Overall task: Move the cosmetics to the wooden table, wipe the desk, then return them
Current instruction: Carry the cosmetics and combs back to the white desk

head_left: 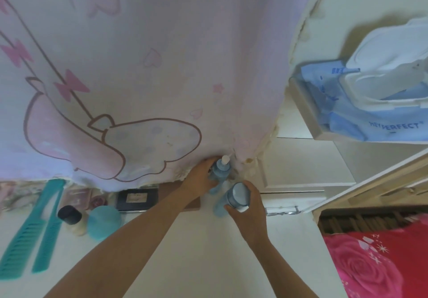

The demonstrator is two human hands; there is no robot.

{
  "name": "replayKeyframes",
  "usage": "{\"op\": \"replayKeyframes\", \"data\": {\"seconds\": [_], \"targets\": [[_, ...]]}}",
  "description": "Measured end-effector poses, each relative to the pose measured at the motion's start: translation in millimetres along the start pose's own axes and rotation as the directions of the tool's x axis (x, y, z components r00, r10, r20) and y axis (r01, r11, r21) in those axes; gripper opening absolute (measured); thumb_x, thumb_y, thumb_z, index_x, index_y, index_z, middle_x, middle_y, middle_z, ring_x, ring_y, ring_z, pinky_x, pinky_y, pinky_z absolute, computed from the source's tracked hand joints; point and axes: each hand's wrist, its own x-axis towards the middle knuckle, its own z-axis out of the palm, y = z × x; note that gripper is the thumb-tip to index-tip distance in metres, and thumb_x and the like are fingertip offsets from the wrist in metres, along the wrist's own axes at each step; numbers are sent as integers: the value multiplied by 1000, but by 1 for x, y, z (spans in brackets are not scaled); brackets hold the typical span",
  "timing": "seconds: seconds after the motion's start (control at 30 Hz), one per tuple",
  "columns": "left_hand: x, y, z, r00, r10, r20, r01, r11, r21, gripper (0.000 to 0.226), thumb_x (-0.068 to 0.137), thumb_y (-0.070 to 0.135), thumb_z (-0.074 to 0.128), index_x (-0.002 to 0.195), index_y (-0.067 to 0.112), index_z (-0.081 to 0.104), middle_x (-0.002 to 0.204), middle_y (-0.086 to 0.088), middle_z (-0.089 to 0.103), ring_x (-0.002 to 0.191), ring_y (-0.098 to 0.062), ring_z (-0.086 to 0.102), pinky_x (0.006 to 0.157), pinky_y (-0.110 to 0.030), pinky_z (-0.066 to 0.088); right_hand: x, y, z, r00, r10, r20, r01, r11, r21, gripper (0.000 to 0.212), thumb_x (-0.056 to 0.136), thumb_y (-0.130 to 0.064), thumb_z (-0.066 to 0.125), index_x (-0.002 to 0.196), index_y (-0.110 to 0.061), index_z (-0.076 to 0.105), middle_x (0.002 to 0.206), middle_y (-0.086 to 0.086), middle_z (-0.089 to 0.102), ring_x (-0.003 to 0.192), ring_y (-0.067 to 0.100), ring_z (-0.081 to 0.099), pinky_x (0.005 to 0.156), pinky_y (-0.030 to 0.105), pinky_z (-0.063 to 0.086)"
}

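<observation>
Head view: left hand [200, 177] half-hides pump bottle [221, 170], right hand [249, 216] capped bottle [238, 196].

A pale curtain [162, 66] printed with pink cartoon shapes fills the upper left and centre. At right stands a white panelled wall [301, 165] with a shelf [308, 112] above it. Red rose-patterned bedding [382, 263] lies lower right, beside the white desk [196, 263] along the bottom.

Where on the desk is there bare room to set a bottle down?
Bare: the white desk between the forearms, and right of the right hand toward the red bedding. Crowded: back left, with teal combs, dark-capped bottle, teal jar.
</observation>
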Motion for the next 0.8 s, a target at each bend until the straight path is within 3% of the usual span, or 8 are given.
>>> {"op": "replayKeyframes", "data": {"seconds": [0.1, 0.2, 0.3, 0.37, 0.47, 0.57, 0.7, 0.8], "targets": [[-5, -7, -3, 999, 6, 34, -7, 999, 45, 43, 86, 5, 58, 127, 13, 47, 113, 4, 51, 94, -7, 49, 81, -12, 38, 7, 1, 5, 999, -54, -1, 54, 998, -44, 68, 61, -5, 82, 119, -12, 48, 110, -5, 50, 101, 13, 48, 77, -4, 33], [-15, -12, -7, 997, -69, 46, 67, 996, 53, 51, 84, 10, 61, 132, 11, 42, 125, -7, 54, 108, -21, 52, 88, -25, 41, 13, 0, 10, 991, -129, -20, 125, 985, -118, 69, 58, -5, 84, 119, -5, 50, 115, 8, 56, 103, 20, 51, 84, 16, 39], [-23, -18, -8, 995, -97, -3, 97, 993, 74, 48, 87, 17, 59, 132, 14, 44, 127, -8, 55, 109, -22, 55, 91, -27, 43, 20, -5, 12, 980, -193, -35, 183, 964, -195, 69, 56, -3, 85, 116, 2, 52, 114, 19, 56, 104, 33, 55, 82, 33, 48], [-29, -22, -9, 996, -74, -43, 78, 993, 88, 47, 89, 20, 57, 133, 16, 43, 127, -7, 55, 109, -21, 55, 91, -28, 43, 24, -9, 9, 972, -232, -37, 205, 915, -349, 72, 51, -9, 89, 114, 5, 56, 109, 22, 59, 98, 39, 59, 79, 42, 52], [-36, -25, -11, 995, -59, -84, 73, 982, 173, 46, 91, 24, 52, 136, 17, 41, 130, -6, 53, 116, -21, 51, 96, -30, 42, 27, -11, 3, 956, -295, -8, 239, 790, -564, 76, 42, -22, 93, 107, 4, 62, 95, 19, 67, 82, 36, 67, 66, 41, 55], [-43, -27, -10, 991, -51, -123, 80, 967, 242, 45, 93, 25, 49, 136, 18, 40, 135, -4, 50, 124, -20, 45, 100, -29, 39, 24, -10, 1, 958, -288, -1, 231, 768, -598, 79, 45, -25, 92, 112, 2, 61, 97, 20, 66, 82, 37, 66, 67, 43, 53], [-59, -26, -9, 986, 26, -164, 39, 922, 385, 45, 93, 28, 47, 136, 17, 40, 138, -4, 47, 127, -20, 41, 103, -30, 35, 11, -8, -1, 978, -204, -31, 152, 814, -560, 81, 63, -27, 84, 131, -5, 47, 130, 22, 50, 109, 42, 53, 91, 49, 44], [-73, -22, -12, 980, 85, -179, 7, 889, 458, 48, 91, 30, 50, 136, 15, 41, 139, -7, 45, 128, -24, 38, 104, -36, 34, -13, -1, 1, 956, -268, -118, 172, 840, -515, 80, 57, -14, 87, 127, -7, 50, 125, 29, 51, 112, 45, 51, 86, 57, 44]]}}
